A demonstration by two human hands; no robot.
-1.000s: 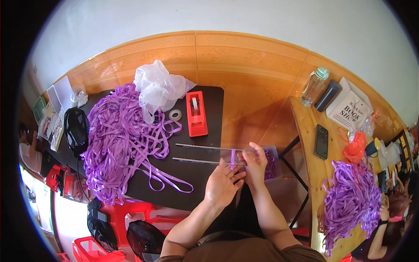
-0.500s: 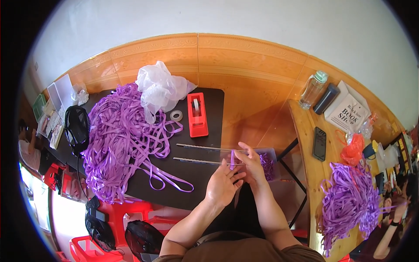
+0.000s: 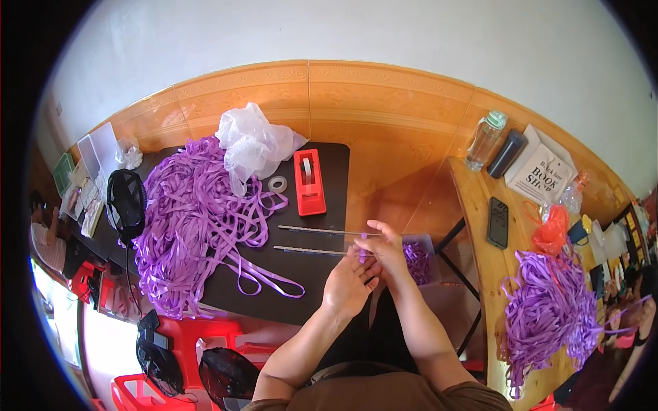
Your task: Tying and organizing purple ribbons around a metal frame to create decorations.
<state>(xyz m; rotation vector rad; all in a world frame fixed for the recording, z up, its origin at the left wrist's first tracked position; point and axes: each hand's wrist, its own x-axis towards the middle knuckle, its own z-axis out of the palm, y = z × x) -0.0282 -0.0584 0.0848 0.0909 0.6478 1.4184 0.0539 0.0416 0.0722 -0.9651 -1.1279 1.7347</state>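
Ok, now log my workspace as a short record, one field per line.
Left hand: palm up, at the purple ribbon strip
Right hand: at the same strip, grip unclear
Strip: across both thin rods, partly hidden
Rods: roughly parallel, jutting past the black table's edge
On table: purple ribbon heap, red tape dispenser

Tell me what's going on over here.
A person works a purple ribbon strip at two thin metal rods, with the left hand palm up and the right hand close beside it; their exact grip is unclear. A large purple ribbon heap lies on the dark table, left of the red tape dispenser.
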